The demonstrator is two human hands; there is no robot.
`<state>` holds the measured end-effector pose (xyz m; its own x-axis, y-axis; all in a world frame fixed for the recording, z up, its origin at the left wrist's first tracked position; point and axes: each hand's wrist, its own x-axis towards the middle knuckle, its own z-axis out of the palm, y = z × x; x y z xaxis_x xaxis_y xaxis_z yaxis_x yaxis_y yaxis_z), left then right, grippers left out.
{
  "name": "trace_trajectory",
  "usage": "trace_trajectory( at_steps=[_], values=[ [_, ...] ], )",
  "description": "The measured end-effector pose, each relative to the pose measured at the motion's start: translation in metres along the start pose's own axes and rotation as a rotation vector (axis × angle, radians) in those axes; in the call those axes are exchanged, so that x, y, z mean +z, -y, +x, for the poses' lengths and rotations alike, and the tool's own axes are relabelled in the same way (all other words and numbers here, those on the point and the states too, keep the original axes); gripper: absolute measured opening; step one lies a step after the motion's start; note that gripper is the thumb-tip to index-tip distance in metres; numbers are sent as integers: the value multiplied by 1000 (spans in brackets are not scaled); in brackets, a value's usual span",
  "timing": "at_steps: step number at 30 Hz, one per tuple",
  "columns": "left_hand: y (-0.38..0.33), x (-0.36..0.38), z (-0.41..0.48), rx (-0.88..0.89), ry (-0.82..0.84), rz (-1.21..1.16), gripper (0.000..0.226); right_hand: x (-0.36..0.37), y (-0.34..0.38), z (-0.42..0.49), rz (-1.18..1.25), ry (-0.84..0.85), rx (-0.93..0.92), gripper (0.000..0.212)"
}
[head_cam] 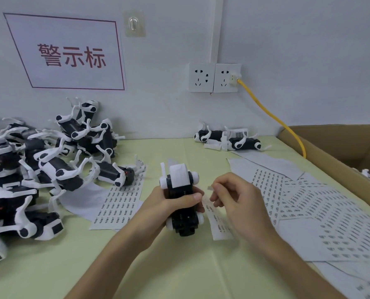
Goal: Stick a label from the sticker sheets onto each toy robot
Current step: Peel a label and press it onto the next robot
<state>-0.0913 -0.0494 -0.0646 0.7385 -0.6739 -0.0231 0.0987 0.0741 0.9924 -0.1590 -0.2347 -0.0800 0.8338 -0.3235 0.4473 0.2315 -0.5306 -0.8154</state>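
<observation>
— What's on my table?
— A pile of toy robots at nine o'clock, sticker sheets at four.
— And my hands?
— Your left hand grips a toy robot at centre; your right hand, at three o'clock of it, pinches a small label.

I see one black-and-white plastic toy robot lifted off the table in the left hand, its white end pointing away from me. Just right of it, a tiny pale label sits pinched in the right hand. Left of that robot is a jumbled pile of matching robots and a white printed sticker sheet. To its right lie overlapping sheets, and beyond it two more robots on their sides.
</observation>
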Motion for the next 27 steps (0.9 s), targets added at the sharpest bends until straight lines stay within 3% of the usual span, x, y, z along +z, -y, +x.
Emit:
trace_trajectory(
  at_steps=[6,14,21,27],
  values=[
    [-5,0,-3,-87,37,-245,32,-5,0,-1,-95,-147,-265,10],
    [-6,-3,-2,-143,134,-504,35,-4,-1,-1,-197,-126,-488,7],
    [-10,-1,-5,-132,111,-608,36,-8,0,2,-229,-147,-551,10],
    [-10,-1,-4,-98,102,-613,34,-8,1,1,-187,-149,-435,16]
  ],
)
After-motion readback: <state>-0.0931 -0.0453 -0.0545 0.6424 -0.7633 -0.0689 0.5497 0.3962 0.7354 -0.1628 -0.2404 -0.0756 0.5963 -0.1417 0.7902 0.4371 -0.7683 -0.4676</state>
